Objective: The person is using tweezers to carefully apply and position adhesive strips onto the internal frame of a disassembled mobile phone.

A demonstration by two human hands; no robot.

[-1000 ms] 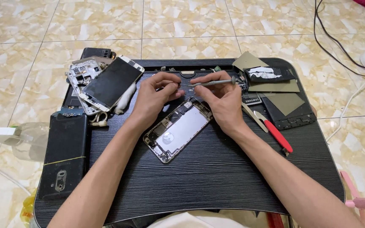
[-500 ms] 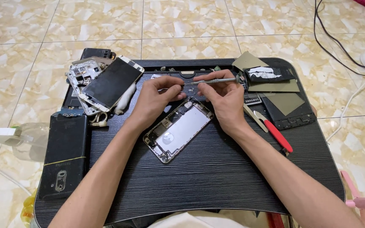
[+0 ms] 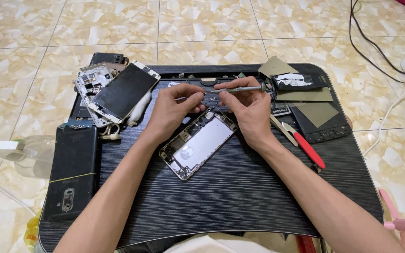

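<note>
**Screwdriver held over an opened phone**

Opened phone (image 3: 198,143), back shell up and insides bare, lying at a slant in the middle of the black table (image 3: 240,197). Just above its top end, a slim grey screwdriver (image 3: 240,88) held level, pinched in the fingers of the right hand (image 3: 249,110). Left hand (image 3: 172,110) curled shut at the tip end, fingertips apparently pinching something tiny; too small to tell what. Further out: a phone with a dark screen (image 3: 123,91) atop a stripped frame at the left, a black phone (image 3: 71,171) lower left, red-handled tweezers (image 3: 305,145) to the right. Likely risks: a tiny screw dropped into the table's grooves if the pinch loosens; the driver tip scratching exposed parts.
</note>
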